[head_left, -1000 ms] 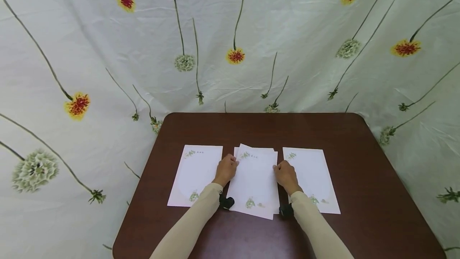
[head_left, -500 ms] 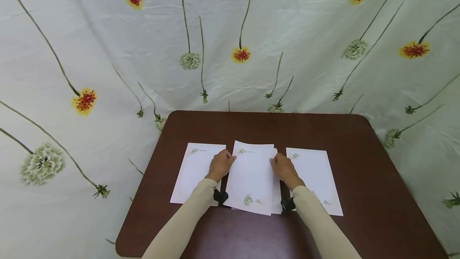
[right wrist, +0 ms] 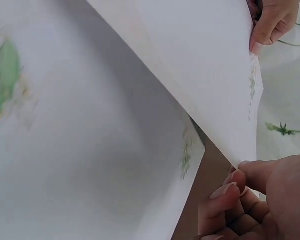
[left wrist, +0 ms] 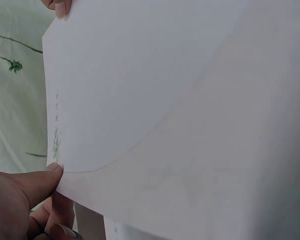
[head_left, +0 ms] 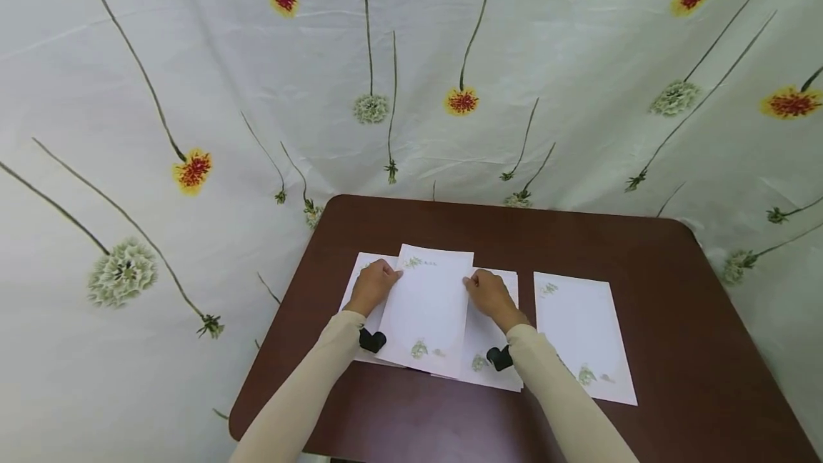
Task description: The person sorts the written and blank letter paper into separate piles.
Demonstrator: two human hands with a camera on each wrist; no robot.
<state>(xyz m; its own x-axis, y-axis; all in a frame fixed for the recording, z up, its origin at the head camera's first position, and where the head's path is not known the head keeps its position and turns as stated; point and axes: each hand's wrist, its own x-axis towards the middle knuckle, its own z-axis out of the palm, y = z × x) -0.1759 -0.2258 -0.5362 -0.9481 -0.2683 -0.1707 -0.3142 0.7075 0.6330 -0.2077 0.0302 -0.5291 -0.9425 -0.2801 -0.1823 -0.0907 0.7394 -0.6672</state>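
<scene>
Item: flowered cloth (head_left: pixel 193 91), hanging behind and around my brown table (head_left: pixel 643 249). Item: a single sheet (head_left: pixel 585 334) lying at my right, apart from the rest. Item: a stack of sheets (head_left: pixel 491 349) lying at centre, and another sheet (head_left: pixel 360 281) showing at the left under my arm. Item: the top sheet (head_left: pixel 427 302), which I am holding raised over them, its edges pinched between thumb and curled fingers by my left hand (head_left: pixel 371 286) and my right hand (head_left: pixel 489 293).
</scene>
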